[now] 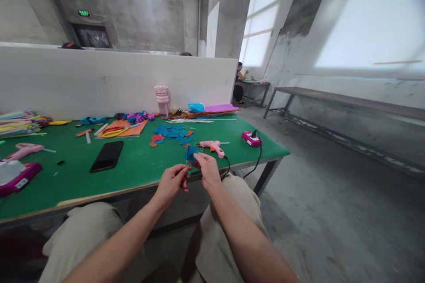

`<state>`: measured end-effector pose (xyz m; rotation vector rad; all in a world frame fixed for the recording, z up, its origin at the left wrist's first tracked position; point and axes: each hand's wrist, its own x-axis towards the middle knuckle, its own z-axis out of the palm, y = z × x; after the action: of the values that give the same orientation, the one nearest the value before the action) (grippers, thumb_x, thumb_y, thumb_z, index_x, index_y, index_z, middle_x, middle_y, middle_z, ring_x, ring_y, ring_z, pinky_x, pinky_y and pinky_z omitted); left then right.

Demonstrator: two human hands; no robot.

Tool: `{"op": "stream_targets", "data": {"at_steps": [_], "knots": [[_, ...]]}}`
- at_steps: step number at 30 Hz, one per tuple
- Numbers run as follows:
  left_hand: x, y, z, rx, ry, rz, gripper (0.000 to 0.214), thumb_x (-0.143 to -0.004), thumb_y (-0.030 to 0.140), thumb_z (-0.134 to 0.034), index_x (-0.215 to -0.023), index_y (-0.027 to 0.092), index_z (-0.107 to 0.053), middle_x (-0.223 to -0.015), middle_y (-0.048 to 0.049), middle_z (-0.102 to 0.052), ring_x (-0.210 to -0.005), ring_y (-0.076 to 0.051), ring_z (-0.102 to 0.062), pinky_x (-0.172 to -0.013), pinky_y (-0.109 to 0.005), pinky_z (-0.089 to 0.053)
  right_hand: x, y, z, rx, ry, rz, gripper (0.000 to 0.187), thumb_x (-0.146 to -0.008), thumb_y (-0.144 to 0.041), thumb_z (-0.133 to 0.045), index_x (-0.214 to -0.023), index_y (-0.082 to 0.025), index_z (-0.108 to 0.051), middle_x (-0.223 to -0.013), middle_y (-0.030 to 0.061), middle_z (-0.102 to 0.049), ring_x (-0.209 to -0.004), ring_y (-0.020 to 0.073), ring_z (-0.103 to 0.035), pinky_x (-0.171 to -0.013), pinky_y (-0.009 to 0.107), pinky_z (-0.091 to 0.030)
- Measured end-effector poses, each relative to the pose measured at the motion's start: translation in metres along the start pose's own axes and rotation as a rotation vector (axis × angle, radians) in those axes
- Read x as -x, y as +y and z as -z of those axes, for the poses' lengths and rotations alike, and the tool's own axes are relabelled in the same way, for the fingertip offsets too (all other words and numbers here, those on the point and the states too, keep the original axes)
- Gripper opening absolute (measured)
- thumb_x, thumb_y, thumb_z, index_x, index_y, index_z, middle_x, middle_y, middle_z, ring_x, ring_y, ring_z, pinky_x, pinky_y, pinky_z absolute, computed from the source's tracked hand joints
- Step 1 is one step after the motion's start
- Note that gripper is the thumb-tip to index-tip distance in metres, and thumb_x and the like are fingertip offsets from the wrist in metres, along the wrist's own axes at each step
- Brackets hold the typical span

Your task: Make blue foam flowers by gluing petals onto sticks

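The right hand pinches a small blue foam piece between thumb and fingers, holding it up just over the near edge of the green table. The left hand is beside it with its fingers curled in narrowly towards the piece's lower edge (whether they actually grip it, I cannot tell).

Just behind the piece lies a pink glue gun, whose black cord drops over the table edge past the right wrist. Further back is a scatter of blue cut pieces. A black phone lies to the left, and a pink box with a cord lies to the right. A white partition closes off the far side.
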<state>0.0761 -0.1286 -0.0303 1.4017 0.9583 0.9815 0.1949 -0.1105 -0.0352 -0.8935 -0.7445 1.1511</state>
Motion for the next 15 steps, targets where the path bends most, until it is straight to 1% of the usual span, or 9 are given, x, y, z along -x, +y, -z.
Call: {"op": "stream_targets", "data": {"at_steps": [5,15], "knots": [[-0.0010,-0.0015,0.0000,-0.003,0.004,0.003,0.032,-0.070,0.040,-0.054,-0.086,0.013,-0.061,-0.059,0.0033,-0.050,-0.039,-0.007,-0.044,-0.038,-0.023,-0.045,0.0006,-0.0018,-0.0011,-0.027,0.005,-0.015,0.016,-0.057,-0.031,-0.063,-0.058,-0.015,-0.059,-0.053,-0.0025,-0.057,-0.054,0.0120,-0.054,-0.056,0.024,-0.043],[-0.0014,-0.0036,0.0004,-0.007,0.003,-0.005,0.031,-0.071,0.039,-0.053,-0.087,0.013,-0.061,-0.059,0.0033,-0.050,-0.039,-0.007,-0.044,-0.037,-0.023,-0.045,0.0036,-0.0057,-0.0035,-0.080,-0.008,-0.037,0.014,-0.056,-0.029,-0.065,-0.058,-0.016,-0.060,-0.054,-0.0037,-0.059,-0.054,0.0122,-0.057,-0.058,0.025,-0.044]]}}
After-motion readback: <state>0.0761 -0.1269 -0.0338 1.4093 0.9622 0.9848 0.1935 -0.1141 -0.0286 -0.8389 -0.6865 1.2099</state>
